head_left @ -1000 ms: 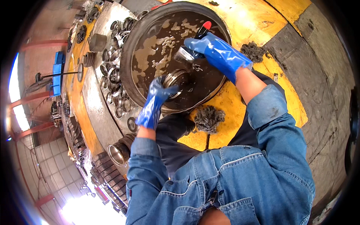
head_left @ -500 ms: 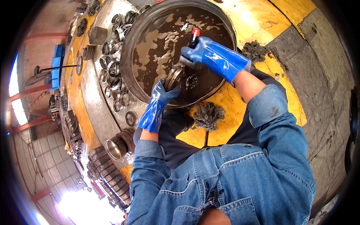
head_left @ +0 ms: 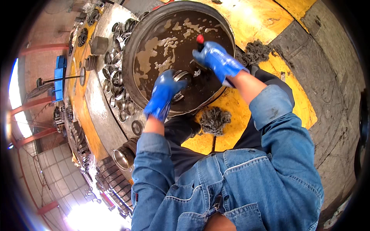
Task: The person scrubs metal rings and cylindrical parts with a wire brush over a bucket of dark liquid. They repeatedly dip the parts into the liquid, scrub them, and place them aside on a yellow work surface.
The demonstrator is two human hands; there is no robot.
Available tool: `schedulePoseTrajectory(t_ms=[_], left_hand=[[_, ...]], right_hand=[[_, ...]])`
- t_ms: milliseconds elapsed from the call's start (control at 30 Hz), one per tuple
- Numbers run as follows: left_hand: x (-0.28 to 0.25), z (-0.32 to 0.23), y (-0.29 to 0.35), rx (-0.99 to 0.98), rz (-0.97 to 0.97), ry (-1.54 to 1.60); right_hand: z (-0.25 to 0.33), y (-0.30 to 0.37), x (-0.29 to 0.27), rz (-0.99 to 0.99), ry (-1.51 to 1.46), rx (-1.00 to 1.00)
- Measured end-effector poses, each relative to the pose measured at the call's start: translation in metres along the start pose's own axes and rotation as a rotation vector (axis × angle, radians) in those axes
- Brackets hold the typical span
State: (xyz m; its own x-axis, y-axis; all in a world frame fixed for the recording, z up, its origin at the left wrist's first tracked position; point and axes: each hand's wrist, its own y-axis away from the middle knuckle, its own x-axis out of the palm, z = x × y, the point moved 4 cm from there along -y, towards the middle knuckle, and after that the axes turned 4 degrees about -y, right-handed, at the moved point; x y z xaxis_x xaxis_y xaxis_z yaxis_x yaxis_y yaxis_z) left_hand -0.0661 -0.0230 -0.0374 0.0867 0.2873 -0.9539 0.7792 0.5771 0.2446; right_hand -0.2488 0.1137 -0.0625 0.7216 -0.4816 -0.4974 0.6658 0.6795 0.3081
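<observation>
Both my hands wear blue rubber gloves and are over a large round tub [head_left: 130, 57] of dark liquid with pale foam patches. My left hand [head_left: 163, 87] is closed on the edge of a shiny metal ring [head_left: 180, 75], which sits low at the liquid. To the right of the ring, my right hand [head_left: 216, 57] grips a black-handled brush [head_left: 200, 41] with a red end. The hand covers most of the brush, and its head is blurred and mostly hidden. Small bright splashes show on the liquid between my hands.
Several metal rings [head_left: 116, 78] are heaped left of the tub. A metal cup-shaped part [head_left: 122, 158] stands beside my left forearm. Grey fibre wads lie on the yellow floor, one [head_left: 215, 120] between my legs and another [head_left: 256, 53] right of the tub.
My left hand has moved up and the ring has tilted, its face now showing more. My right hand has shifted slightly right, drawing the brush away from the ring.
</observation>
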Motion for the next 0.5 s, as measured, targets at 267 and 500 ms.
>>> schedulePoseTrajectory(t_ms=[267,500], left_hand=[[0.062,0.095,0.045,-0.027,-0.024,0.716],[0.04,0.069,0.047,-0.115,0.045,0.554]], right_hand=[[0.064,0.036,0.017,0.178,-0.217,-0.568],[0.04,0.01,0.014,0.293,-0.033,-0.107]])
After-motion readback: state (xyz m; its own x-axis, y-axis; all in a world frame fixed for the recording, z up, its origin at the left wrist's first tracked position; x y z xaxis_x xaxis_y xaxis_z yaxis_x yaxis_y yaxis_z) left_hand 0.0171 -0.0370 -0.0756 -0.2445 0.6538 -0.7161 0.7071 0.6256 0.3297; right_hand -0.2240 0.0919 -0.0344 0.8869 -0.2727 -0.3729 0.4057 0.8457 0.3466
